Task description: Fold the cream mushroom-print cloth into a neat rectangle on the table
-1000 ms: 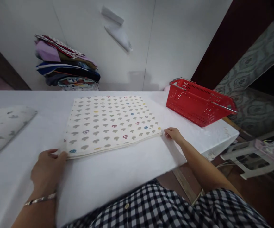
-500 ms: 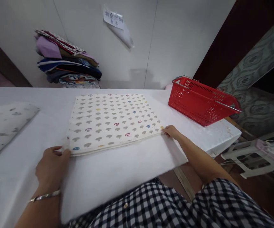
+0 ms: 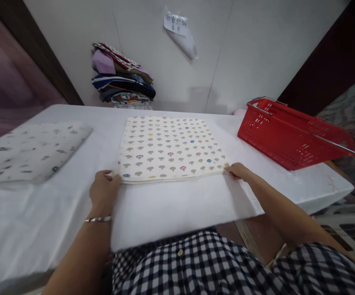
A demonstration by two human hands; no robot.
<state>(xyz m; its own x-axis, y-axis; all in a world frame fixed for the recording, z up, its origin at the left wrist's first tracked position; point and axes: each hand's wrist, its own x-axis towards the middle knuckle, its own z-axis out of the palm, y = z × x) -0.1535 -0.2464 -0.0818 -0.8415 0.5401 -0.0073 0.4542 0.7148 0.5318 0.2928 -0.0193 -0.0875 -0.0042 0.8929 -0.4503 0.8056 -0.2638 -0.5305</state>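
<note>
A white cloth printed with small mushrooms (image 3: pixel 171 147) lies folded flat in layers on the white-covered table (image 3: pixel 177 209). At its near left corner, my left hand (image 3: pixel 104 188) pinches the edge between thumb and fingers. My right hand (image 3: pixel 239 171) grips the near right corner, its fingers closed on the layered edge. Between the two hands the near edge runs nearly straight. To the left, a second folded white cloth with a scattered dark print (image 3: pixel 39 151) lies apart from my left hand.
A red plastic basket (image 3: pixel 294 135) with metal handles stands at the table's right end. Behind the table, a stack of folded clothes (image 3: pixel 124 78) rests against the wall. A paper note (image 3: pixel 177 24) hangs on the wall. A pale stool (image 3: pixel 349 225) stands low at right.
The view has turned left, so everything sits further right and more of the second cloth shows. Both hands keep hold of the mushroom-print cloth's near corners.
</note>
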